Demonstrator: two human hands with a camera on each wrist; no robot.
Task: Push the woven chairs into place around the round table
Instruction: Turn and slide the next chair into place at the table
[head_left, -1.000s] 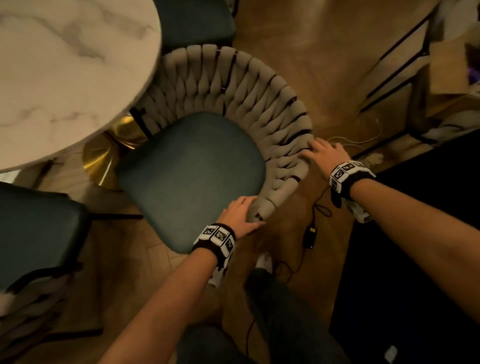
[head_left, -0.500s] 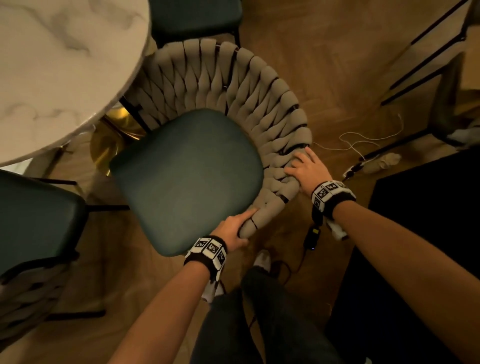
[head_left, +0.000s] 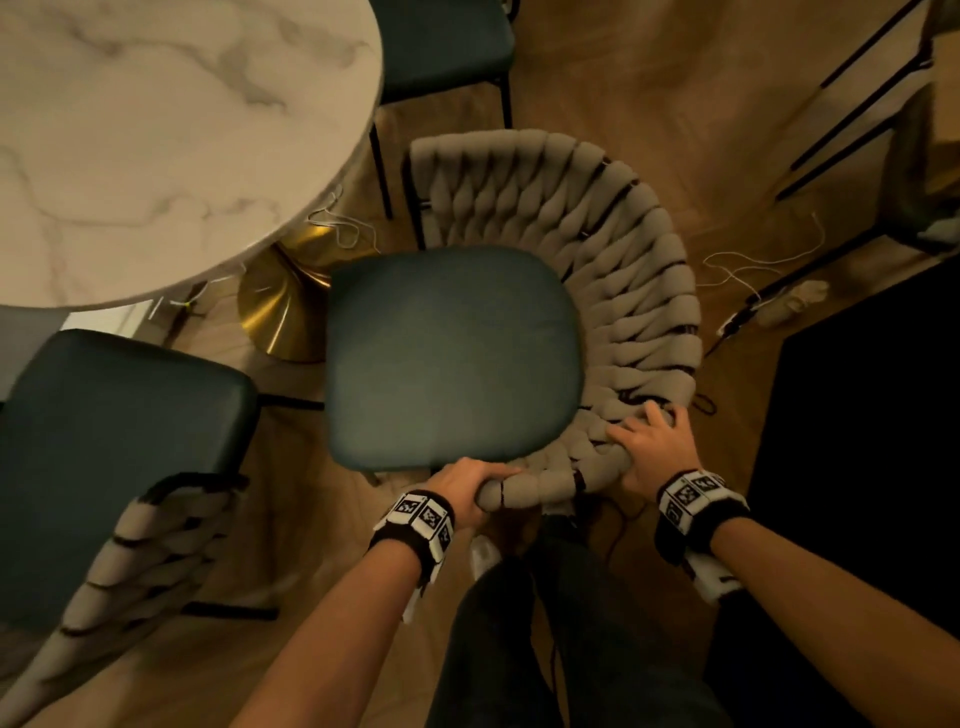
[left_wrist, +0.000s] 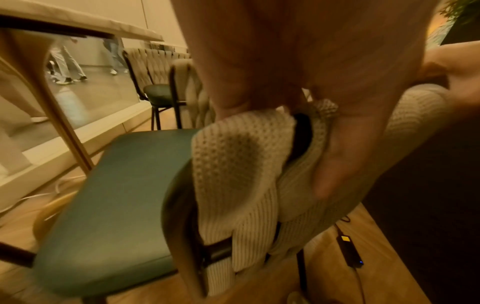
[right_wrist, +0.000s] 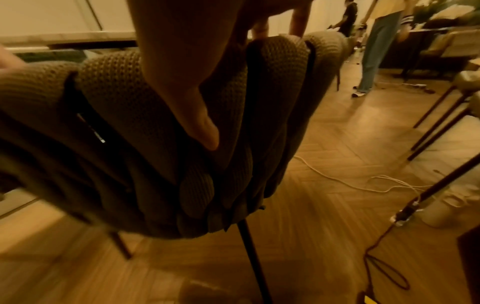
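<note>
At centre of the head view stands the chair (head_left: 452, 358), its teal seat (left_wrist: 109, 205) bare and its woven back (head_left: 623, 270) curving round from twelve o'clock past three to six. Its seat front points toward nine o'clock, at the gold base (head_left: 280, 312) of the bench (head_left: 156, 130), and it sits just beside the bench rim, apart from it. The left hand (head_left: 470, 491) grips the near end of the back at six o'clock, fingers curled over the top roll; the left wrist view shows the thumb (left_wrist: 345, 156) pressed on the knitted strap (left_wrist: 241, 164) where it wraps the dark frame. The right hand (head_left: 652, 452) holds the top rim at about five o'clock, fingers curled over the weave, and the right wrist view shows its thumb (right_wrist: 192, 107) pressed against the outside of the back. A second chair (head_left: 114, 457) stands at eight o'clock, its woven back nearest the camera, its seat close to the first chair's. A third chair (head_left: 441, 47) shows at twelve o'clock, tucked beside the bench. White cable (head_left: 753, 260) and a black lead (right_wrist: 384, 267) lie on the wooden floor (head_left: 701, 104) at three o'clock. Dark trousers (head_left: 545, 639) show at six o'clock.
</note>
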